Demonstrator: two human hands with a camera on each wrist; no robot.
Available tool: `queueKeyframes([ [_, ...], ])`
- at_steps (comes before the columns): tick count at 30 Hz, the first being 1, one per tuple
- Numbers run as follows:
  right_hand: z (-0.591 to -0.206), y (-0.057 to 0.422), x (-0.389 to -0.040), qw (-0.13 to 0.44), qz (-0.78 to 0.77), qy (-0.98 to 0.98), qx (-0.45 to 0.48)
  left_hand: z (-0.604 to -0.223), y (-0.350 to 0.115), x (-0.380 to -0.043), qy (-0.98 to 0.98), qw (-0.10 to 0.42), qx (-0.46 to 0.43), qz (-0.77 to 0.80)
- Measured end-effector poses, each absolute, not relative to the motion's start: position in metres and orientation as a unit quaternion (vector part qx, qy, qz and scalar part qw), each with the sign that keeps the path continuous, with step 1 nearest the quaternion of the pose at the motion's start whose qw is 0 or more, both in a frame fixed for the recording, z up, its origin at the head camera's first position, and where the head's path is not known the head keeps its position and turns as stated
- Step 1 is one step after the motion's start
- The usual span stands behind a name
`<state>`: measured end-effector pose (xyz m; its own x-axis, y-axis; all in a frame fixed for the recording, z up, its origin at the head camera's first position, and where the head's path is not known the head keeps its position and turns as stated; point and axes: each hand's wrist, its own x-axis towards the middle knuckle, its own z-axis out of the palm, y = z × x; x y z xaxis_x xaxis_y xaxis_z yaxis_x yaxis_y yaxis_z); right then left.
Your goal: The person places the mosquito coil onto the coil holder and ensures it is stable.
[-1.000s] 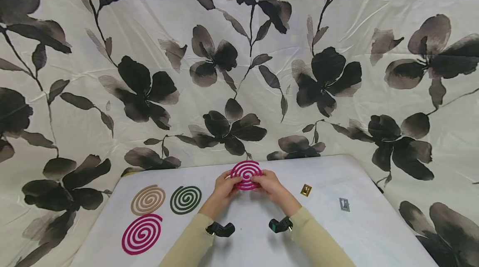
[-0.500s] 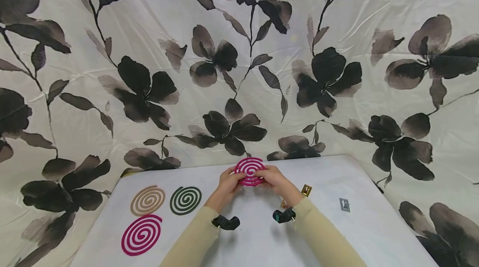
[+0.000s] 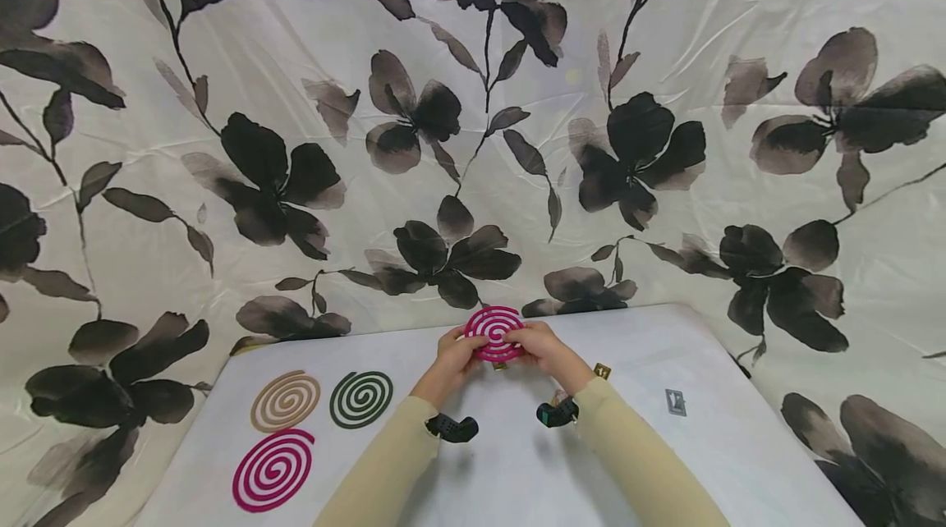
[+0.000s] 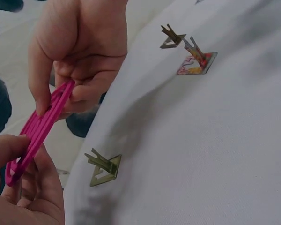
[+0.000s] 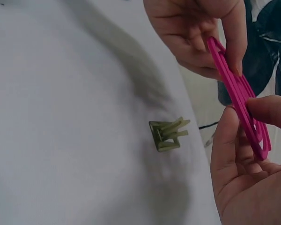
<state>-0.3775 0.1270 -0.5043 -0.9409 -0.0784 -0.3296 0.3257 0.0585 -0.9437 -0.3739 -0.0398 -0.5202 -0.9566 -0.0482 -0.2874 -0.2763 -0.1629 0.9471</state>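
Observation:
Both hands hold a pink mosquito coil (image 4: 51, 115) near the table's far edge, raised above the surface. My left hand (image 3: 451, 359) pinches its left side, thumb on the near face and fingers behind. On its right side, my right hand (image 3: 550, 353) pinches in the same way. In the wrist views the coil is tilted and seen nearly edge-on. A small metal coil stand (image 5: 163, 136) with upright prongs rests on the table below it. Two more stands, a gold one (image 3: 602, 371) and a red-and-yellow patterned one (image 4: 196, 63), lie by the right forearm, partly hidden in the head view.
On the left of the white table (image 3: 488, 469) lie a tan coil (image 3: 285, 401), a dark green coil (image 3: 361, 400) and another pink coil (image 3: 273, 470). A silver stand (image 3: 676, 402) lies at the right. Floral cloth (image 3: 517, 182) hangs behind the far edge.
Both hands have carried the pink coil slightly right and toward the far edge. The stand below it and the patterned one have come into sight. The head view has shifted a little.

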Motion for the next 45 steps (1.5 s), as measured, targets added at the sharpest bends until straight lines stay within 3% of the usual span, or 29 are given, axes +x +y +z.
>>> queueKeyframes([
  [36, -0.528, 0.126, -0.385, 0.118, -0.68, 0.712, 0.132, -0.543, -0.033, -0.378, 0.616, 0.11, -0.11, 0.773],
  [45, -0.537, 0.125, -0.386, 0.124, -0.681, 0.711, 0.123, -0.55, -0.031, -0.376, 0.633, 0.091, -0.099, 0.763],
])
